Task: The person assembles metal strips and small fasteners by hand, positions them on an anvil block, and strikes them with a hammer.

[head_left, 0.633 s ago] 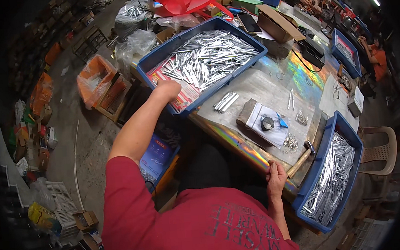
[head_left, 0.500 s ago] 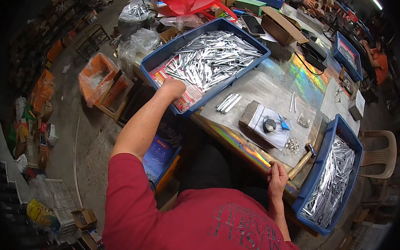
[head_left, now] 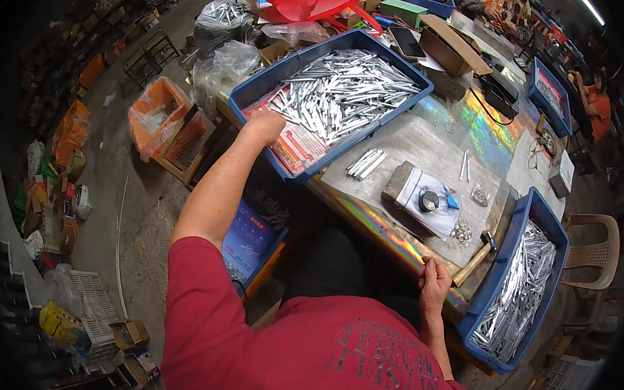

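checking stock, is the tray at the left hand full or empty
Partly full: metal rods cover most of the tray, but printed paper lies bare by the left hand.

This is a workshop. A blue tray (head_left: 369,133) on the worktop (head_left: 489,116) holds a big pile of shiny metal sticks (head_left: 352,85), and a hammer (head_left: 473,264) lies on the worktop too. Left of the worktop are an orange bin (head_left: 144,130), a white crate (head_left: 93,301) and lots of boxes (head_left: 128,335), with a dirty grey floor (head_left: 148,205). Another person (head_left: 504,4) is at work past the worktop's far side.
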### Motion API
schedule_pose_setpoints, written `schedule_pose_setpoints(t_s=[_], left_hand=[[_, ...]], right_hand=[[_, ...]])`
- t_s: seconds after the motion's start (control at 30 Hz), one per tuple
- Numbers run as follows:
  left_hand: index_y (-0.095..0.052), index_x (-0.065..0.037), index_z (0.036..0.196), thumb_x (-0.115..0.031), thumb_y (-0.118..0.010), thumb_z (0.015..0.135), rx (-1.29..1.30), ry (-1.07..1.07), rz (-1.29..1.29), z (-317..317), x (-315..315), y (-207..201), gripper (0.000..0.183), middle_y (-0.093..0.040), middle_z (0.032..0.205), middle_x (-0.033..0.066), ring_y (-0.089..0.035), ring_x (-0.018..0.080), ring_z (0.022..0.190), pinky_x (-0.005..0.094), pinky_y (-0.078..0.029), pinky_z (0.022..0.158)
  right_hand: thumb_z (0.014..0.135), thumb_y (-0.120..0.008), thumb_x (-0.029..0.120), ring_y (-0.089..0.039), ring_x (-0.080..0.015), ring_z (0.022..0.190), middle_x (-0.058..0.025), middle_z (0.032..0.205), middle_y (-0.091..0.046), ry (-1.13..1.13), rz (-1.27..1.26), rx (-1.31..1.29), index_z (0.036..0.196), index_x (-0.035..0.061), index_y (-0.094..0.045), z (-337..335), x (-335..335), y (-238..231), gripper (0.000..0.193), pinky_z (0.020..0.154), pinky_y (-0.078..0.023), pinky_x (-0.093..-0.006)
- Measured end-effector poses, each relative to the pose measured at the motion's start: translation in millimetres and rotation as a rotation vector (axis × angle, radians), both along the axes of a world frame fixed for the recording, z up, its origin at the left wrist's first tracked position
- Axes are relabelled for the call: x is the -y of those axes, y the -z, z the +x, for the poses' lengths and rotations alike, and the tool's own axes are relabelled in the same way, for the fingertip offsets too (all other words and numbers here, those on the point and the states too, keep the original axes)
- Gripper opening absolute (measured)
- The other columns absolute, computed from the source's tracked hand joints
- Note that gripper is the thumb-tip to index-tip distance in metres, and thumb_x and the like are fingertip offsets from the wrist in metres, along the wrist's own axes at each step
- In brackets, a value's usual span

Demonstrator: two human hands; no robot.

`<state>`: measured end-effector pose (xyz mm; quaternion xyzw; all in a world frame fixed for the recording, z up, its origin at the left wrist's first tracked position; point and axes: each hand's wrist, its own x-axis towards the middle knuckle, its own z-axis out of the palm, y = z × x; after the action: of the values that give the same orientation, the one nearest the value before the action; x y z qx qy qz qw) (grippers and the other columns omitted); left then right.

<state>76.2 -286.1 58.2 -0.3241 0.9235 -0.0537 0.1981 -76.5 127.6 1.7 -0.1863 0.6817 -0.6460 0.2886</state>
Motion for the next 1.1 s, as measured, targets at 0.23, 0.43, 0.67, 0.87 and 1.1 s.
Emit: schedule_pose_setpoints(t_s=[0.23,0.43,0.67,0.87,1.1], left_hand=[[-0.060,-0.001,0.079,-0.005,-0.053,0.065,-0.040,-0.157,0.093,-10.4,7.5,18.4,0.016,-0.058,0.085,0.0176,-0.056,0.0296,0.082,0.0373,-0.044,0.067],[-0.056,0.003,0.079,0.001,-0.046,0.066,-0.496,-0.173,0.177,-10.1,18.9,9.3,0.017,-0.056,0.085,0.0224,-0.054,0.0343,0.085,0.0387,-0.043,0.073],[-0.044,0.001,0.102,-0.005,-0.047,0.068,-0.411,-0.269,0.222,-11.3,18.5,31.5,0.034,-0.050,0.098,0.0256,-0.048,0.0352,0.096,0.0394,-0.039,0.081],[-0.046,-0.005,0.107,-0.013,-0.049,0.071,-0.661,-0.439,0.250,-22.1,24.3,45.4,0.038,-0.046,0.106,0.0246,-0.045,0.0351,0.100,0.0376,-0.037,0.084],[-0.050,-0.004,0.101,-0.019,-0.054,0.072,-0.961,-0.617,0.249,-9.4,37.3,28.7,0.033,-0.052,0.100,0.0172,-0.052,0.0260,0.088,0.0308,-0.040,0.076]], right_hand=[[0.085,-0.045,0.018,-0.035,-0.0015,0.044,0.0017,0.058,-0.046,0.019,0.018,-0.012,0.086,0.0011,-0.054,-0.5,-2.5,-0.3,0.020,0.039,-0.026,-0.0140],[0.085,-0.044,0.017,-0.035,-0.0017,0.045,0.0010,0.058,-0.046,0.037,0.026,-0.001,0.087,-0.0003,-0.054,-3.0,-7.3,1.4,0.020,0.039,-0.026,-0.0140],[0.085,-0.044,0.018,-0.035,-0.0019,0.045,0.0006,0.058,-0.046,0.014,0.027,-0.008,0.088,-0.0005,-0.053,-0.8,-2.0,1.2,0.021,0.040,-0.026,-0.0142],[0.086,-0.043,0.018,-0.035,-0.0018,0.045,0.0008,0.058,-0.046,0.042,0.027,-0.011,0.088,-0.0006,-0.053,-4.0,-5.6,1.0,0.021,0.040,-0.026,-0.0144],[0.086,-0.043,0.018,-0.035,-0.0017,0.045,0.0008,0.058,-0.046,0.040,0.020,-0.011,0.087,-0.0006,-0.053,-4.5,-6.9,3.2,0.021,0.040,-0.026,-0.0142]])
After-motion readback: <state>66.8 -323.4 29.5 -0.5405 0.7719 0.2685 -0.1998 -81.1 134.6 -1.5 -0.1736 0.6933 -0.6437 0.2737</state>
